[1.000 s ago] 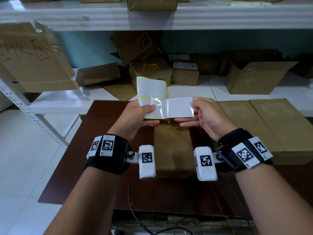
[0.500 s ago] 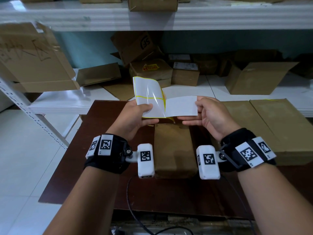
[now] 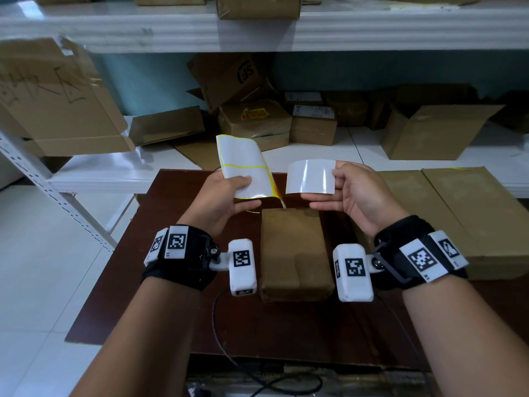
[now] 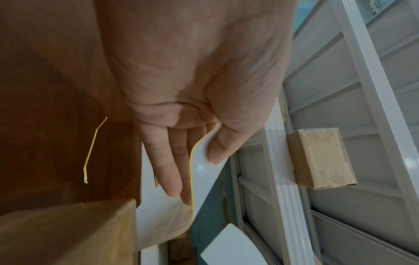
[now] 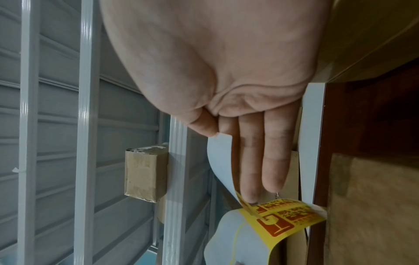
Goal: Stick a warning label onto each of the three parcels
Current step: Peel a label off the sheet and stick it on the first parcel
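My left hand (image 3: pixel 229 196) pinches a curled label sheet (image 3: pixel 243 167), glossy white with thin yellow outlines, thumb on top (image 4: pixel 215 148). My right hand (image 3: pixel 349 190) pinches a separate white rectangle, the label (image 3: pixel 310 176), by its right edge, white side toward me. In the right wrist view the label (image 5: pixel 219 161) shows a yellow corner, and below it is a printed yellow warning label (image 5: pixel 285 220). A brown wrapped parcel (image 3: pixel 294 253) lies on the dark table (image 3: pixel 171 282) under and between both hands. Two flat cardboard parcels (image 3: pixel 423 219) (image 3: pixel 486 219) lie to the right.
A white shelf (image 3: pixel 114 173) behind the table carries several cardboard boxes, one with a yellow sticker (image 3: pixel 254 113). A thin yellow strip (image 4: pixel 90 152) lies on the table. A black cable (image 3: pixel 220 325) runs off the table's near edge. White floor lies to the left.
The white label, joined to the sheet's right side before, has come away from it. My right hand has carried it right, and a gap now separates it from the sheet.
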A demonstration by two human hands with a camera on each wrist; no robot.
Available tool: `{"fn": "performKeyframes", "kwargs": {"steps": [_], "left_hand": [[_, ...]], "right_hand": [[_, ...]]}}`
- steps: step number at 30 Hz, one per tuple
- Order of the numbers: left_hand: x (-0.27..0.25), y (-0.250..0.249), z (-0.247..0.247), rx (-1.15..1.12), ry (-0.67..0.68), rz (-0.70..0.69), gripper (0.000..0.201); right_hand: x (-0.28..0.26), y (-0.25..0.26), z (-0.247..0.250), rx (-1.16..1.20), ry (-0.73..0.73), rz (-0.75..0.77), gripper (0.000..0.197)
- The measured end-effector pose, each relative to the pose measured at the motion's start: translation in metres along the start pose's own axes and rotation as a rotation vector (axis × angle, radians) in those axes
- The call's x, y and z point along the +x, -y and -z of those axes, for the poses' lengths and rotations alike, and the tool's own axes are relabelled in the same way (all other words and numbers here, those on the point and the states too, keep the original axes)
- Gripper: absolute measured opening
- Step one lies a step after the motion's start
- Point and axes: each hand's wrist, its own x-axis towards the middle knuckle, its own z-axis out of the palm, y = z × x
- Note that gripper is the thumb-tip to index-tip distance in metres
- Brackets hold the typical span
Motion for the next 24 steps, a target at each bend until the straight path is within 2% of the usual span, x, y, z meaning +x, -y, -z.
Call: {"fn": "performKeyframes", "kwargs": {"steps": [6, 13, 16, 19, 21, 22, 24], "left_hand": [[0.017, 0.015, 0.017, 0.043, -0.065, 0.046, 0.025], [0.033, 0.03, 0.045, 0.246, -0.181, 0.142, 0.035], [0.037, 0.03, 0.056, 0.344, -0.231, 0.184, 0.023], [0.043, 0.028, 0.064, 0.373, -0.287, 0.16, 0.02], [0.043, 0.025, 0.065, 0.402, -0.332, 0.143, 0.012], [0.043, 0.022, 0.064, 0.428, -0.356, 0.139, 0.013], [0.042, 0.016, 0.064, 0.478, -0.395, 0.099, 0.036]], "right_hand": [[0.0, -0.001, -0.002, 0.001, 0.012, 0.018, 0.031], [0.008, -0.008, -0.001, -0.092, -0.058, 0.053, 0.021], [0.01, -0.011, -0.001, -0.15, -0.068, 0.05, 0.021], [0.011, -0.012, -0.002, -0.169, -0.105, 0.045, 0.023], [0.011, -0.012, -0.002, -0.167, -0.131, 0.038, 0.019], [0.01, -0.012, -0.001, -0.171, -0.136, 0.036, 0.016], [0.01, -0.012, -0.002, -0.188, -0.141, 0.035, 0.011]]}}
